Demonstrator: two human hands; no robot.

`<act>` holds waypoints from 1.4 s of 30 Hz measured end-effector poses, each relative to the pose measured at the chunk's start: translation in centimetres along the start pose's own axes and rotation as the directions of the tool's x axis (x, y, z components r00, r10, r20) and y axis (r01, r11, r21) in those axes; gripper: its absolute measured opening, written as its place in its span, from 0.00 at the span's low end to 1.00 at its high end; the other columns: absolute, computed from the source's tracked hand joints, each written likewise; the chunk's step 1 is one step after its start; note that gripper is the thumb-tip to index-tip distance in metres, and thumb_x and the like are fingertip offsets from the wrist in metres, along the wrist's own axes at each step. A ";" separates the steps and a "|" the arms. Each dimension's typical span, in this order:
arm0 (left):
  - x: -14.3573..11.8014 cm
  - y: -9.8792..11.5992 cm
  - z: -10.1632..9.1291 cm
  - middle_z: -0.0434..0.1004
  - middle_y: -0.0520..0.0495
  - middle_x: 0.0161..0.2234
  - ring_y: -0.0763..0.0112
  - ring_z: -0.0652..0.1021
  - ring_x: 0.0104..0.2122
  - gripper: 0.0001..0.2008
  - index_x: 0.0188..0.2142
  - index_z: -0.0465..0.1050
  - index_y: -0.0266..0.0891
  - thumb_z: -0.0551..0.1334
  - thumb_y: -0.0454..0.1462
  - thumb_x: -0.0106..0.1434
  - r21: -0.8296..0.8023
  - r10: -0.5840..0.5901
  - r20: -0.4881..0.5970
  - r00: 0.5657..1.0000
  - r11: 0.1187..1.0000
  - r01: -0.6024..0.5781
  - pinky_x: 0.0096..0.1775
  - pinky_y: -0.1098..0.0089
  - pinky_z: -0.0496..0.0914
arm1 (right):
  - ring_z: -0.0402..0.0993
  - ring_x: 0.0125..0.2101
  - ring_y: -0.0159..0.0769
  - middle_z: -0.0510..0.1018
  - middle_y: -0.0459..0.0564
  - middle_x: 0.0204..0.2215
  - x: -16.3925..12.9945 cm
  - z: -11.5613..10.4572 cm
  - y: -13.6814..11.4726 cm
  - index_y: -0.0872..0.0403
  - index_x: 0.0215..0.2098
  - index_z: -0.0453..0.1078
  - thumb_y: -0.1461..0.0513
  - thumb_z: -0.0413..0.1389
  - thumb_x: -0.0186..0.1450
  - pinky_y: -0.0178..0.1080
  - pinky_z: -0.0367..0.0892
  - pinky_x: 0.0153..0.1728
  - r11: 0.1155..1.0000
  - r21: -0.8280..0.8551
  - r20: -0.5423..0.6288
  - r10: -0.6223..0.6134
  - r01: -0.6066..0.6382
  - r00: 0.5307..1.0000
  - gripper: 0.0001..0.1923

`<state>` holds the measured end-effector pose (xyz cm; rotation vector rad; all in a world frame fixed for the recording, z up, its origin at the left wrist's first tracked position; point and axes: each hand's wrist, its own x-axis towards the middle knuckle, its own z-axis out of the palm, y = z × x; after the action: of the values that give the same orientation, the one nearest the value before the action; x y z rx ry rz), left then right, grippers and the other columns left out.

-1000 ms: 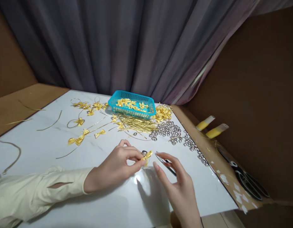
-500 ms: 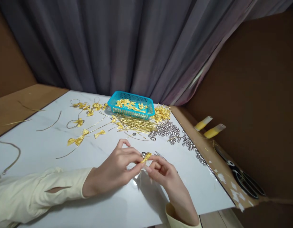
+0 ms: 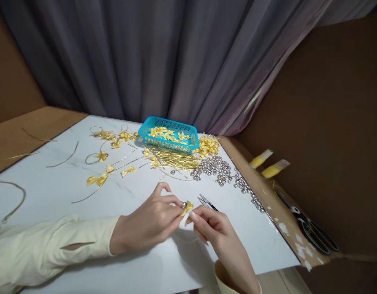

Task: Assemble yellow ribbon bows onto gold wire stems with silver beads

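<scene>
My left hand (image 3: 158,220) is closed in a pinch on a small yellow ribbon bow (image 3: 187,208). A shiny silver bead (image 3: 184,205) sits against the bow at my left fingertips. Just right of the bow, my right hand (image 3: 211,224) has thumb and forefinger pressed together on what looks like a thin cord (image 3: 188,241), which sags in a faint loop below both hands. The cord's ends are hidden by my fingers. Small snips (image 3: 208,202) lie on the white board right behind my right hand.
A blue basket (image 3: 168,145) with yellow bows stands at the back. Around it lie more bows (image 3: 208,146), gold cords (image 3: 176,159) and silver beads (image 3: 216,169). Black-handled scissors (image 3: 313,234), two yellow-and-clear tubes (image 3: 276,168) and paper scraps (image 3: 282,228) are along the right edge.
My right fingers have come away from the bow slightly and closed into a tighter pinch. More of the snips shows behind them. My left hand still holds the bow.
</scene>
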<state>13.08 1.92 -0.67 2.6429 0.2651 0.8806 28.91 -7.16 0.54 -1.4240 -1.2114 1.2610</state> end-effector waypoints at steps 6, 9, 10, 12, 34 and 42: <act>-0.1 -0.1 0.2 0.74 0.48 0.23 0.69 0.75 0.30 0.13 0.25 0.67 0.33 0.50 0.26 0.63 0.110 0.123 0.043 0.991 0.986 -0.127 0.43 0.61 0.56 | 0.44 0.15 0.24 0.52 0.36 0.12 0.7 0.1 0.2 0.57 0.25 0.64 0.47 0.52 0.60 0.31 0.41 0.18 0.999 0.051 -0.016 0.011 -0.011 1.000 0.20; -0.2 -0.2 0.2 0.74 0.48 0.22 0.68 0.75 0.33 0.13 0.25 0.67 0.34 0.50 0.25 0.63 0.135 0.173 0.051 0.984 0.975 -0.179 0.43 0.60 0.55 | 0.42 0.15 0.23 0.50 0.35 0.11 0.8 -0.2 0.3 0.56 0.24 0.63 0.46 0.53 0.59 0.31 0.40 0.17 0.999 0.048 -0.043 0.021 -0.019 0.999 0.21; -0.2 -0.2 0.2 0.75 0.48 0.22 0.68 0.75 0.33 0.12 0.26 0.67 0.34 0.50 0.25 0.63 0.132 0.177 0.048 0.983 0.974 -0.182 0.43 0.60 0.55 | 0.42 0.14 0.23 0.50 0.35 0.11 0.9 -0.3 0.3 0.56 0.23 0.63 0.46 0.53 0.58 0.31 0.40 0.17 0.999 0.043 -0.052 0.024 -0.022 0.998 0.21; -0.2 -0.2 0.2 0.76 0.46 0.24 0.68 0.76 0.34 0.11 0.27 0.68 0.33 0.51 0.25 0.63 0.113 0.172 0.039 0.984 0.978 -0.175 0.44 0.59 0.55 | 0.42 0.13 0.22 0.51 0.35 0.10 0.9 -0.4 0.4 0.56 0.23 0.63 0.46 0.53 0.57 0.31 0.40 0.16 0.999 0.022 -0.074 0.033 -0.031 0.997 0.22; 0.3 0.3 -0.2 0.77 0.49 0.27 0.72 0.76 0.30 0.11 0.28 0.71 0.36 0.53 0.29 0.64 -0.107 -0.047 -0.037 0.998 0.993 0.042 0.44 0.63 0.57 | 0.50 0.18 0.25 0.55 0.40 0.15 -1.0 0.5 0.0 0.56 0.18 0.60 0.55 0.49 0.64 0.32 0.46 0.20 0.934 -0.342 -0.015 -0.112 0.100 0.994 0.19; -0.4 -0.3 0.3 0.75 0.47 0.23 0.68 0.75 0.32 0.13 0.26 0.67 0.34 0.49 0.23 0.61 0.172 0.228 0.064 0.972 0.956 -0.236 0.44 0.59 0.56 | 0.38 0.14 0.22 0.46 0.35 0.11 0.3 0.3 0.5 0.57 0.22 0.64 0.47 0.54 0.59 0.31 0.38 0.16 0.997 0.079 -0.053 0.025 -0.021 0.998 0.21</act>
<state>12.95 2.01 -1.20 2.9012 0.0223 0.9065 28.69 -6.93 -0.09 -1.4093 -1.1003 1.2645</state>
